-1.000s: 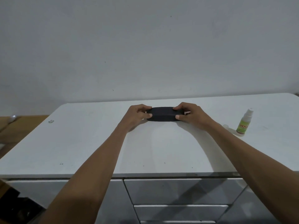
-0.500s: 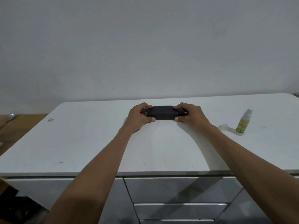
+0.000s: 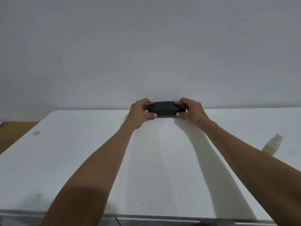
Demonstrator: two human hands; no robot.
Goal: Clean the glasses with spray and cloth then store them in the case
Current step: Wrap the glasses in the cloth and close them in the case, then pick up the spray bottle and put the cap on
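Both hands are gripping the black case [image 3: 166,109] by its ends; I'm seeing my left hand [image 3: 140,112] curling round the left end, thumb underneath, and my right hand [image 3: 191,110] pinching the right end the same way; the case is lying level and closed at the far side of the white table [image 3: 81,160], near the wall [image 3: 146,46]; the spray [image 3: 159,145] is standing well apart at right, partly hiding behind my right forearm.
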